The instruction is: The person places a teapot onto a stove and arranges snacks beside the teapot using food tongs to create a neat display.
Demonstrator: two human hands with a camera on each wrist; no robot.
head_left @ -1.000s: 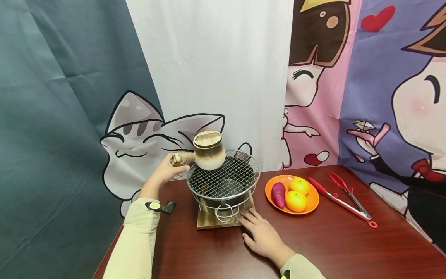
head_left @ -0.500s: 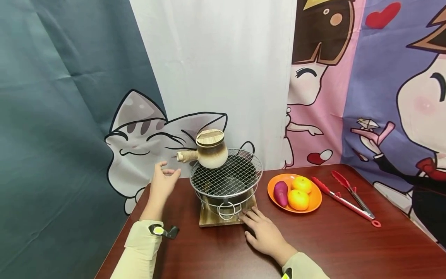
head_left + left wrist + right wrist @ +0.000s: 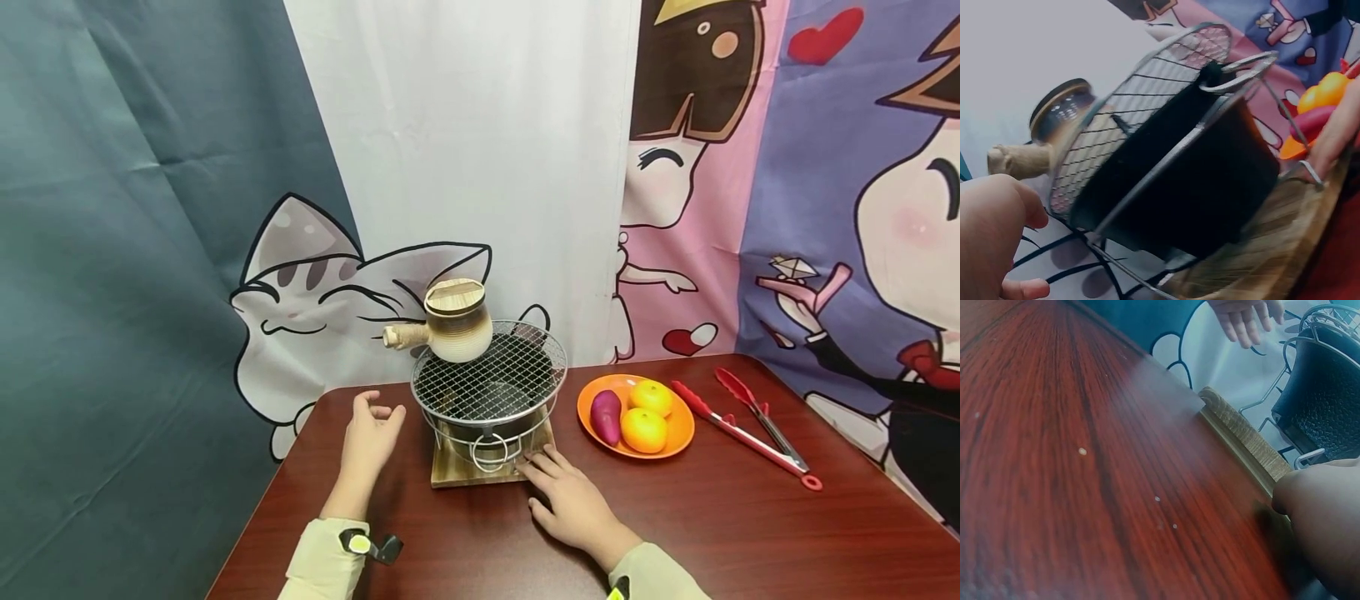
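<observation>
A small clay teapot [image 3: 459,335] with a wooden lid and a side handle [image 3: 406,336] stands on the left part of a round wire grill rack [image 3: 510,383]. The rack tops a black stove [image 3: 1179,181] set on a wooden base [image 3: 454,472]. My left hand [image 3: 372,433] hovers left of the stove, fingers loosely bent, holding nothing. In the left wrist view the teapot's handle shows just beyond that hand. My right hand [image 3: 572,502] lies with its fingers spread, fingertips at the front right corner of the wooden base.
An orange plate [image 3: 681,427] right of the stove bears a purple sweet potato [image 3: 606,417] and two oranges [image 3: 643,430]. Red-handled tongs [image 3: 757,437] lie farther right. Printed curtains [image 3: 495,150] hang behind the dark red table [image 3: 712,525].
My left hand has let go of the teapot's handle and drawn back and down toward the table's front. The teapot stays on the rack. My right hand keeps its place at the base.
</observation>
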